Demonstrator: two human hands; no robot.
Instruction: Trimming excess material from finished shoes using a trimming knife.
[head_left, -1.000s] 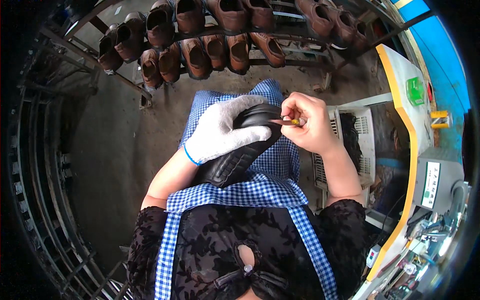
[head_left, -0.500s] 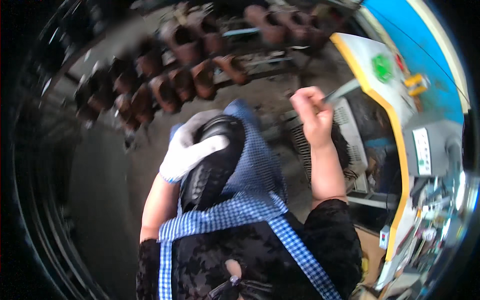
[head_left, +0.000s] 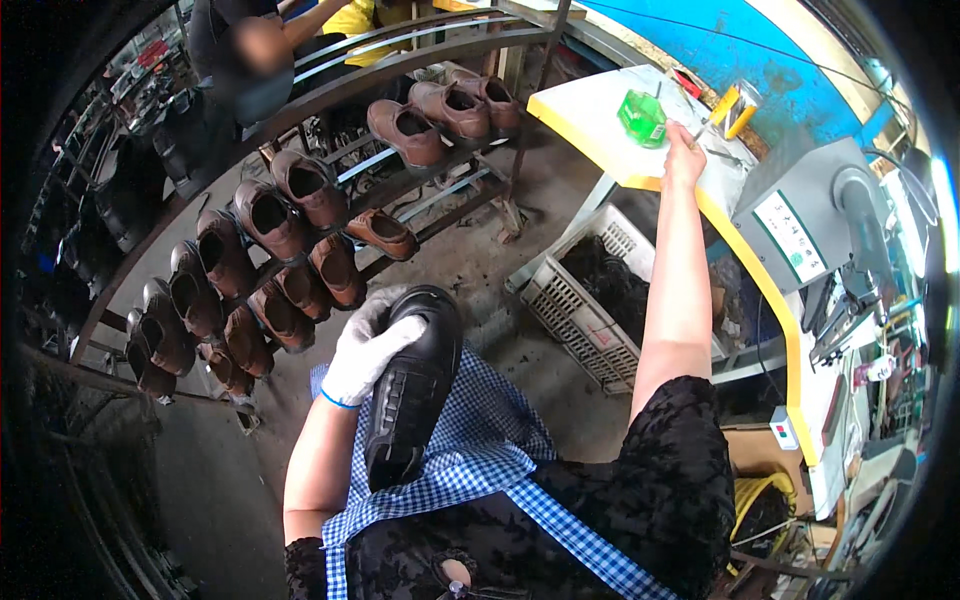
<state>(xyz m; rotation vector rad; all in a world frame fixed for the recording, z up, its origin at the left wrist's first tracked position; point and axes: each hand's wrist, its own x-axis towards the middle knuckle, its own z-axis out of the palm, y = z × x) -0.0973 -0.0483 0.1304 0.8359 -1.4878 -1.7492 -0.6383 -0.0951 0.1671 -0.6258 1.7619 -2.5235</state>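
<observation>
The left hand (head_left: 368, 350), in a white glove with a blue cuff edge, grips a black shoe (head_left: 418, 375) near its toe, thumb across the upper. The shoe lies over the lap on a blue-and-white checked apron (head_left: 495, 405), toe pointing away from the body and opening toward the waist. The bare right hand (head_left: 684, 156) is extended over the white, yellow-edged desk (head_left: 585, 105), fingers curled, just beside a green container (head_left: 642, 118); whether it grips anything cannot be determined. A yellow cylindrical item (head_left: 737, 110) stands near that hand. A grey machine (head_left: 800, 215) sits farther along the desk. A pale slatted crate (head_left: 572, 328) with dark contents is below. Brown shoes (head_left: 272, 218) occupy a rack ahead.
</observation>
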